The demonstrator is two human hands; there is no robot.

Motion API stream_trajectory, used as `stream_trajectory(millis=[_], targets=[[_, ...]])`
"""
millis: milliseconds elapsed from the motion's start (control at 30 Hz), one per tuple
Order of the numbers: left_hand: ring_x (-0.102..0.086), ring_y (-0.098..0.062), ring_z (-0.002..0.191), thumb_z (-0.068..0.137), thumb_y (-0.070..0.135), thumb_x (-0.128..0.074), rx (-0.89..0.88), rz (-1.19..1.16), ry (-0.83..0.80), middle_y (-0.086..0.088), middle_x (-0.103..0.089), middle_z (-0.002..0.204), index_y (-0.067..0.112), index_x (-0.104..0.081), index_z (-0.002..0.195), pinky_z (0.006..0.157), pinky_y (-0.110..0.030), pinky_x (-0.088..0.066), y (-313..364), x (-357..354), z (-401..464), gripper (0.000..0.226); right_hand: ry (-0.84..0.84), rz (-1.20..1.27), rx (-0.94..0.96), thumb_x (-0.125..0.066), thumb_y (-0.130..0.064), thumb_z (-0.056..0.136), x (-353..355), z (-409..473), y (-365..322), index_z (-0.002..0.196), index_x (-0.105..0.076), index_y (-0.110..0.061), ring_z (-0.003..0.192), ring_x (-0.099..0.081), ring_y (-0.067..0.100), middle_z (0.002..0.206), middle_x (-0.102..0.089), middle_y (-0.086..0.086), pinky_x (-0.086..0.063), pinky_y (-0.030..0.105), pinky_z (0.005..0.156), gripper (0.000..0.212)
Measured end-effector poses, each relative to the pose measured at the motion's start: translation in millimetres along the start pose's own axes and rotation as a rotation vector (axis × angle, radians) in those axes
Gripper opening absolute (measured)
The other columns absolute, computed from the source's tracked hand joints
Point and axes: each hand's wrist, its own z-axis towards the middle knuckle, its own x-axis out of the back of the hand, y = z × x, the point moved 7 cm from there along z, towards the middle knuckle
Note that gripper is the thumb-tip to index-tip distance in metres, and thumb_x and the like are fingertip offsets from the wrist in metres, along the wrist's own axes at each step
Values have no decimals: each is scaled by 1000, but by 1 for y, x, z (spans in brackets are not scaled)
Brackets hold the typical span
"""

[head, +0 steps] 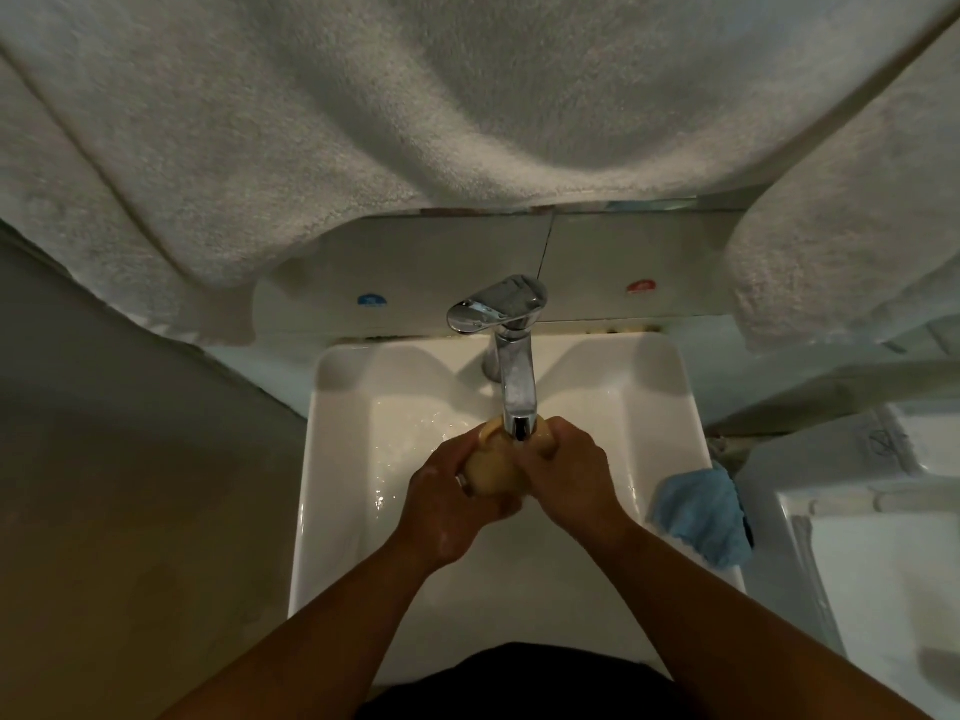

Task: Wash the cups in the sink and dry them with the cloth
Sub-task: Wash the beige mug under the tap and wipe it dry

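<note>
A tan cup (493, 467) lies on its side under the chrome tap's spout (517, 402), over the white sink (343, 459). My left hand (457, 496) wraps its lower left side, and a ring shows on one finger. My right hand (566, 470) grips the cup's right side and rim. Most of the cup is hidden by my fingers. Water wets the basin floor behind my hands. A blue cloth (701, 511) lies crumpled on the sink's right edge, apart from both hands.
Large white towels (363, 122) hang overhead and cover the top of the view. The tiled back wall carries a blue sticker (372, 300) and a red sticker (643, 286). A white fixture (883, 563) stands to the right of the sink. A grey wall runs along the left.
</note>
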Motion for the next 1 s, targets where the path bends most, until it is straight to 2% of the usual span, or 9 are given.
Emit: stream_trajectory(millis=[67,133,200,367,500,633,700,833,1000], targets=[[-61,2,108,58,40,-95,-16,-10,1,23,-61,123,61,-49,122,85,-26,-57,0,1,1,81,-72,92,-6,-66,-56,88,-5,-3,-2,86,-58,-28,78,-65,18,85,-65,-4,-51,32,68,29],[-63,-3,108,63,49,-90,8,-39,5,19,-64,124,56,-54,127,81,-22,-57,-2,5,2,74,-79,137,17,-61,-53,91,-4,-2,1,79,-59,-27,76,-66,21,81,-66,-1,-58,44,72,29],[-65,-8,108,72,40,-90,56,-121,-17,12,-65,125,44,-58,134,78,-23,-59,-4,8,5,70,-71,236,29,-50,-50,98,0,-3,5,82,-64,-23,79,-67,24,83,-67,2,-60,51,71,34],[-68,-29,109,73,35,-88,357,-482,-135,-8,-64,126,32,-61,127,84,-47,-62,-17,3,3,60,-184,682,-74,-50,-32,105,-3,-15,9,100,-69,-24,98,-65,24,107,-66,1,-63,41,64,22],[-70,-32,108,88,32,-70,462,-654,-168,-9,-66,125,22,-60,123,80,-45,-60,-17,-5,0,38,-309,592,35,-70,-17,93,-11,-16,6,114,-69,-20,92,-72,18,102,-74,1,-61,31,71,21],[-69,-32,106,89,18,-71,391,-661,-127,-10,-66,123,19,-59,123,77,-43,-60,-13,-3,5,36,-266,565,72,-62,-23,99,-11,-17,10,113,-70,-29,95,-72,11,102,-76,-9,-59,26,81,17],[-68,-32,105,79,12,-82,313,-618,-103,-10,-64,124,22,-60,121,81,-48,-61,-12,1,6,49,-234,713,-53,-51,-29,104,-12,-17,18,105,-72,-31,100,-71,13,99,-76,-12,-60,29,84,21],[-66,-26,106,57,14,-89,207,-505,-41,-1,-63,124,29,-63,118,85,-48,-60,-15,11,7,68,-193,871,-220,-50,-22,105,-15,-10,30,101,-70,-12,110,-65,28,105,-70,5,-61,38,80,23],[-62,-30,116,67,12,-83,255,-455,-102,-3,-57,133,35,-63,125,89,-48,-60,-16,6,6,65,-158,857,-209,-54,-24,104,-17,-6,33,104,-69,-10,107,-64,27,109,-67,11,-61,36,76,22]])
